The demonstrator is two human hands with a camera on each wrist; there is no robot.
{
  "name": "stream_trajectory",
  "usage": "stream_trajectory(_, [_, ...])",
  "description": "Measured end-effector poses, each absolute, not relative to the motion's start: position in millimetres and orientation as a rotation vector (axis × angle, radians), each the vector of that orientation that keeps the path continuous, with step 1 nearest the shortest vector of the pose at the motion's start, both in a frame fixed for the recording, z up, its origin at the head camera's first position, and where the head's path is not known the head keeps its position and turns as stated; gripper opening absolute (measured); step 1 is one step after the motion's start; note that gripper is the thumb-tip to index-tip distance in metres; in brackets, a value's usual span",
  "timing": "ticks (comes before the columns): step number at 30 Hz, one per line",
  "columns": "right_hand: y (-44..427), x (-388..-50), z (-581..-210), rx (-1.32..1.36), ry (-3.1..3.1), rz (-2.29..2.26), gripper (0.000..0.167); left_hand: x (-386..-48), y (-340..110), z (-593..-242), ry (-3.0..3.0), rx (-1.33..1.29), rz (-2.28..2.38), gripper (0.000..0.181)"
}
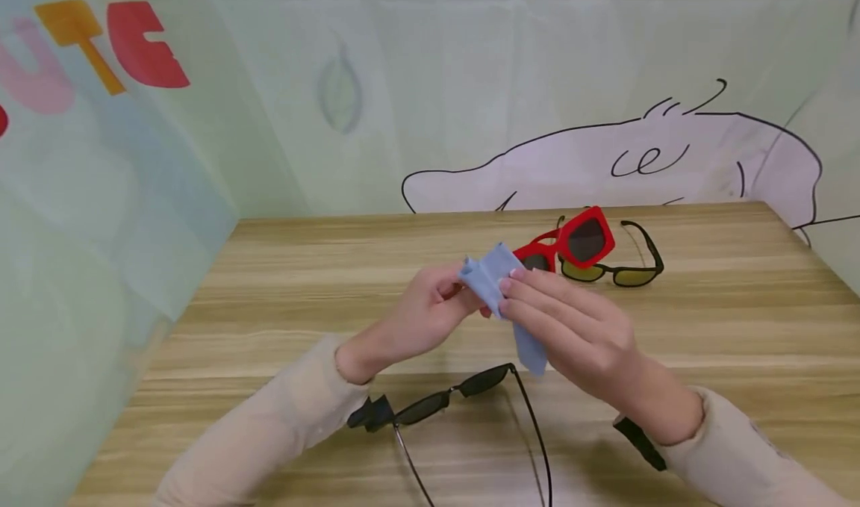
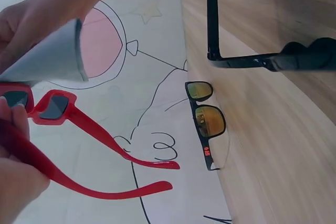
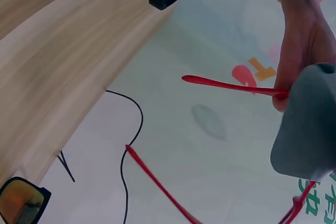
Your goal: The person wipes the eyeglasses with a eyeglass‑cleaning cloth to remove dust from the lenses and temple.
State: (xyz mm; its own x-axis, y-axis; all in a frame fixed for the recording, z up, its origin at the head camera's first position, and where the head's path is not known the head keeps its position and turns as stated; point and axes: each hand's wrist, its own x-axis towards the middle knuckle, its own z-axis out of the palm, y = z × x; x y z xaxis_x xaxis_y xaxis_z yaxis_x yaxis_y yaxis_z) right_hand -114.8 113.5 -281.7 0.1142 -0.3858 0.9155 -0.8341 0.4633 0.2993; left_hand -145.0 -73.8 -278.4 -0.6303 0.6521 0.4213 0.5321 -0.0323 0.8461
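Observation:
My left hand grips red-framed sunglasses by one end, raised over the table. In the left wrist view its fingers close around one side of the red sunglasses, and both temples stick out to the right. My right hand holds a light blue cloth against the end of the sunglasses nearest the left hand. Its fingers lie on top of the cloth; its thumb is hidden. The cloth covers part of that lens. In the right wrist view the cloth hides much of the red frame.
Black sunglasses lie near the front of the wooden table, temples toward me. Behind the red pair rest dark-framed glasses with yellowish lenses. A printed cloth backdrop rises along the table's back and left edges.

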Motion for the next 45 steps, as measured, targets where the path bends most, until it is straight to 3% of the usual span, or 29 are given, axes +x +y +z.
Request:
stream_trajectory(17, [123, -113, -273, 1.275, -1.462, 0.264, 0.010, -146, -76, -276, 1.996, 1.307, 1.730, 0.013])
stream_trajectory(37, [113, -115, -280, 1.136, -1.518, 0.354, 0.011, -150, -80, -281, 2.002, 1.352, 1.732, 0.014])
stream_trajectory(45, [123, -118, -286, 0.987, -1.598, 0.450, 0.015, -153, -85, -278, 2.041, 1.314, 1.788, 0.051])
